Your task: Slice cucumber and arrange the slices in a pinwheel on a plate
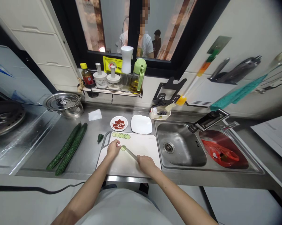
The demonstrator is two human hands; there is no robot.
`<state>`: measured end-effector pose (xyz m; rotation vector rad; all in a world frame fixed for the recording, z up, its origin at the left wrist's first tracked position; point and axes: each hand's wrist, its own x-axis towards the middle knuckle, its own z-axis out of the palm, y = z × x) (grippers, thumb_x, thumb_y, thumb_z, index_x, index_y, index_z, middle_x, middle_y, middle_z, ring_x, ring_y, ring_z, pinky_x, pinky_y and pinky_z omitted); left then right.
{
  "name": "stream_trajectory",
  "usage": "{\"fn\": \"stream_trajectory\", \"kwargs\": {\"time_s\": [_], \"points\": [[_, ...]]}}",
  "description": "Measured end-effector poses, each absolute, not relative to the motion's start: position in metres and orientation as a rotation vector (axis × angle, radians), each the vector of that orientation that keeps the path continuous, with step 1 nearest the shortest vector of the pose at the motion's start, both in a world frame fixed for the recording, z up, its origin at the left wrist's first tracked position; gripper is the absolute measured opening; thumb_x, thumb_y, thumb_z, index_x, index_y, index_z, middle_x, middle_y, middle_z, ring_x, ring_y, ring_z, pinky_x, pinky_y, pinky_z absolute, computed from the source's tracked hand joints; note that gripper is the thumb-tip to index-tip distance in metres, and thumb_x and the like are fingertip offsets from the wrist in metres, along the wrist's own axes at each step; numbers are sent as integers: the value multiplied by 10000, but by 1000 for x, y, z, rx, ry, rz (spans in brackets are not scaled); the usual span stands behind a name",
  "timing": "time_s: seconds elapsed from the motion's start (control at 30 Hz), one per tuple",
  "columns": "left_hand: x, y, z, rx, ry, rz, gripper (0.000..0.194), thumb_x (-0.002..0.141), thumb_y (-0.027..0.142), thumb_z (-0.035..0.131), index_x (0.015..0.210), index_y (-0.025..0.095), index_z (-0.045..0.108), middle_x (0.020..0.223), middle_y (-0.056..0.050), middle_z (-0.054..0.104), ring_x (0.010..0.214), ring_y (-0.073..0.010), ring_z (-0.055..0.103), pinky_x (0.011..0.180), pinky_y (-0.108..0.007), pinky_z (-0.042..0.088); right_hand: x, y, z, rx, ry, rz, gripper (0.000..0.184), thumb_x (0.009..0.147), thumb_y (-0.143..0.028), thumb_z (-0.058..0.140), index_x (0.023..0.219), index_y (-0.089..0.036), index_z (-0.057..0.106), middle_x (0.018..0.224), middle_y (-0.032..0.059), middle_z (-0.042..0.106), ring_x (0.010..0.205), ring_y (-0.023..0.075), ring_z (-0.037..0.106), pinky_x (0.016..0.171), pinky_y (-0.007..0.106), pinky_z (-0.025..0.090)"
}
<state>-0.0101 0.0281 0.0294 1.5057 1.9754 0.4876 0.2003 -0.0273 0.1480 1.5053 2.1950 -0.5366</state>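
Note:
My right hand (146,164) is closed around the handle of a knife (131,154), whose blade points left across a white cutting board (141,145). A round cucumber slice (123,148) is at the blade's tip. Just left of that slice is my left hand (113,148), its fingers partly curled and the thumb and forefinger tips apart; whether it touches the slice I cannot tell. Along the board's far edge lies an overlapping row of cucumber slices (121,135). A cut cucumber end (100,138) rests left of the board.
Two whole cucumbers (69,148) lie at left, before a lidded steel pot (65,104). Behind the board stand a dish of red pieces (119,124) and a white square plate (141,124). At right is a sink (185,148) holding a red bag (222,153). Bottles fill a wall shelf (112,90).

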Motion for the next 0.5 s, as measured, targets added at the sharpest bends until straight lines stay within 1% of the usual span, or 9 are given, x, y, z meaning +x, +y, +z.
{"fn": "stream_trajectory", "kwargs": {"time_s": [0.5], "points": [[-10, 29, 32, 1511, 1980, 456, 222, 727, 210, 662, 943, 198, 611, 773, 11, 601, 738, -133, 558, 656, -223, 361, 200, -29, 145, 1509, 2224, -510, 308, 850, -88, 371, 1048, -132, 602, 933, 153, 685, 908, 243, 657, 713, 317, 471]]}}
